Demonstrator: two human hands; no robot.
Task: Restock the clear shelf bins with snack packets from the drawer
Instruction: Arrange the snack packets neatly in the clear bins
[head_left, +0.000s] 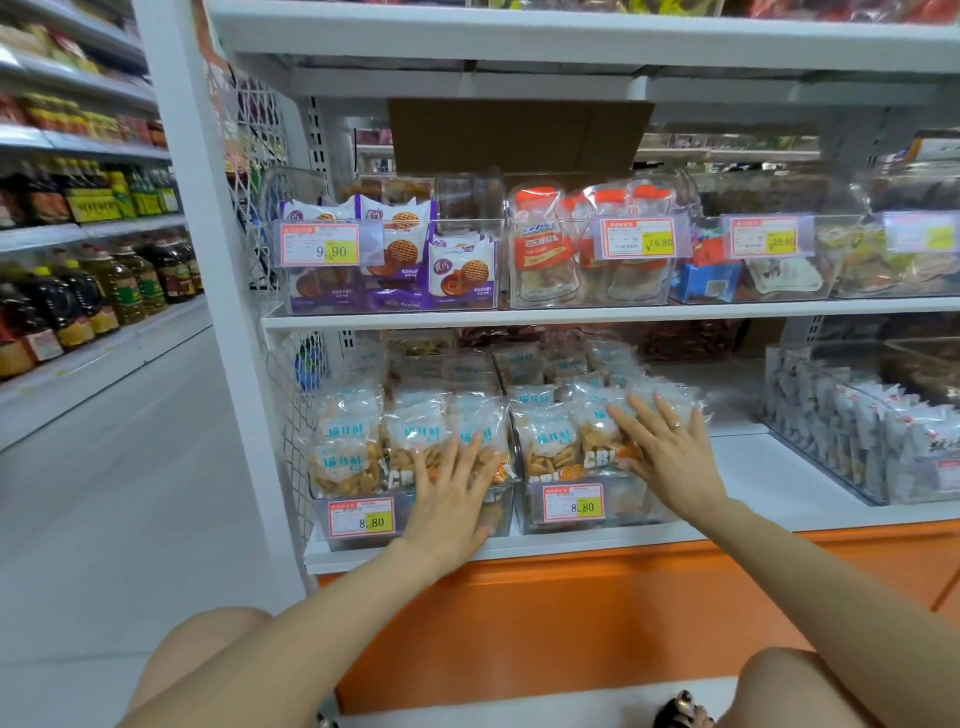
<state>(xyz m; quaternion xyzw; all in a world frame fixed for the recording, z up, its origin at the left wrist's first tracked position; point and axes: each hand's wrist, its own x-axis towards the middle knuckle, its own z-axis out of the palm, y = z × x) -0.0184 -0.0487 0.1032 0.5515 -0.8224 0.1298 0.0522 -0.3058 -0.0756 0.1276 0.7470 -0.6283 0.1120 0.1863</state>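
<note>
**Clear bins packed full, both palms flat on the packets**

Clear plastic walls show two bins side by side on the lower shelf (779, 483) at the centre of the frame. Both are packed with upright snack packets (353, 441) of golden crisps under pale blue labels.

The left hand (452, 499) reaches in from the bottom of the frame on a straight, bare forearm. It lies flat against the front of the left bin (501, 514). Its fingers (470, 457) are straight, close together and pointing up, with the tips on the front row of packets. The heel of the palm covers the bin's front wall just beside a price tag (361, 517) reading 8.80. It presses only and holds nothing.

The right hand (670, 452) comes in from the lower right with the wrist bent a little. Its palm lies on the packets in the right bin (634, 506). The fingers are straight, spread and angled toward the upper left, and one wears a ring (676, 426). This hand also holds nothing.

Two bare knees (208, 654) show at the bottom edge. An orange panel (623, 613) runs below the shelf; I cannot tell whether it is the drawer. On the shelf above, at upper centre, more clear bins hold purple biscuit packs (405, 254) and orange-topped pouches (540, 249).
</note>
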